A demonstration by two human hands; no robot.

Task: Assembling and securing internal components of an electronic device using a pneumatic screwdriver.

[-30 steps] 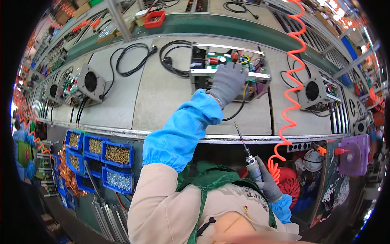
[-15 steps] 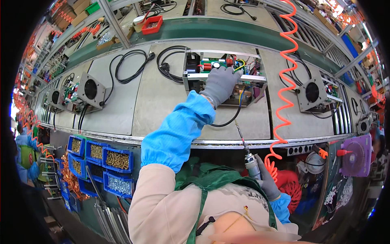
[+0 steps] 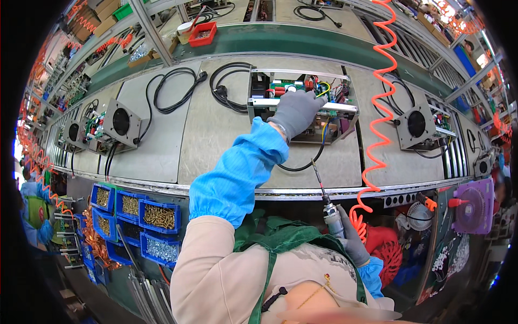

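Observation:
A metal-framed electrical unit (image 3: 302, 102) lies on the grey work surface, its green circuit board, red parts and coloured wires exposed. My left hand (image 3: 298, 112), in a grey glove, is closed over the unit's front rail, with its fingers bent toward the board; the fingertips are partly hidden. A black cable with yellow and blue wires hangs from the unit's front. Low on the right, my right hand (image 3: 353, 243), also gloved, is wrapped around a silver air screwdriver (image 3: 333, 220). Its long bit points up, apart from the unit.
Blue bins (image 3: 159, 216) of brass and silver fasteners stand at left. A coiled orange air hose (image 3: 380, 146) hangs right of the unit. Other units with fans (image 3: 120, 120) sit along the line. Black power cables (image 3: 178, 89) lie coiled behind. A purple fan (image 3: 472, 208) stands at right.
The unit and my left hand sit slightly further right in view, partly because the view has shifted. My right hand and the screwdriver appear slightly further left. Both grips look the same.

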